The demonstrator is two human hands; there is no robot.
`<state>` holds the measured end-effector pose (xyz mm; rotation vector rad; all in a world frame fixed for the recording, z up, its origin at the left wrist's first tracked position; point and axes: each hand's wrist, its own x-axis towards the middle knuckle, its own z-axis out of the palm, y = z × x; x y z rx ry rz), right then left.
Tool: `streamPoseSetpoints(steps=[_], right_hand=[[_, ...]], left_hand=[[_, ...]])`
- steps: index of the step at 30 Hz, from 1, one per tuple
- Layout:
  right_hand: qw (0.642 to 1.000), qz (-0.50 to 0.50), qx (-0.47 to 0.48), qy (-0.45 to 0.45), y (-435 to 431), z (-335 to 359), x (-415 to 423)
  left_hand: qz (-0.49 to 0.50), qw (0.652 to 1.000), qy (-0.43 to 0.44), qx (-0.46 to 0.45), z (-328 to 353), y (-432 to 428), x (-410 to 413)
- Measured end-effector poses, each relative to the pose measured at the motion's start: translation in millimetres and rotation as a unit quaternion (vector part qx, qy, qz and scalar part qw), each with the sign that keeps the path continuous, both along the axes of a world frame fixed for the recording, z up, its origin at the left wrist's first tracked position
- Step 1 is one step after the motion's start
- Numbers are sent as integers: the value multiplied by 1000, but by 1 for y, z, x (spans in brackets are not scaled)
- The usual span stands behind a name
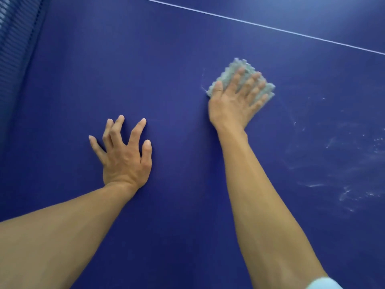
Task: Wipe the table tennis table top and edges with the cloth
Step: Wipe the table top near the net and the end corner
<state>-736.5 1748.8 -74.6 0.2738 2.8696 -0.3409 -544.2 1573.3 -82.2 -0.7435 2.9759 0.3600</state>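
Nearest, at the bottom right corner, the edge of a pale sleeve (325, 283) shows at the right arm. Both bare forearms reach away from there over the blue table top (177, 59), which fills the view.

Left hand (125, 155): set down on the table left of centre, nearer than the other hand. Fingers spread wide and somewhat arched, tips and thumb touching the surface. It holds nothing.

To the right, at about the same depth and running toward the right edge of view, a patch of whitish smears and specks (343, 174) lies on the blue surface.

Right hand (233, 101): farther out and to the right of the left hand, well apart from it. Palm down, fingers straight and fanned, pressing flat on the cloth (237, 64). The fingers are not curled round it.

Cloth: pale grey-green with a nubbed texture, lying flat on the table top under the right hand. Its far and right margins show beyond the fingertips; the near part is covered by the palm. The hand and cloth are slightly blurred. A few fine white specks sit just left of the cloth.

Beyond the cloth, a thin white line (250, 22) crosses the table from upper centre down toward the right edge.

At the far left, a dark mesh net (12, 38) borders the table.
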Motion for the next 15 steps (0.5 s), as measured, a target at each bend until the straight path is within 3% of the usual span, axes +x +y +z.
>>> streamPoseSetpoints(steps=[4, 6, 10, 15], right_hand=[[974, 220, -4, 45, -25, -2, 52], [965, 255, 6, 50, 2, -4, 81], [987, 154, 46, 31, 45, -2, 47], [999, 37, 8, 11, 2, 1, -63]], left_hand=[[5, 1000, -3, 1, 2, 0, 1], [3, 1000, 1, 1, 1, 0, 0], [0, 1000, 16, -3, -5, -3, 0], [-1, 1000, 6, 1, -3, -2, 0]])
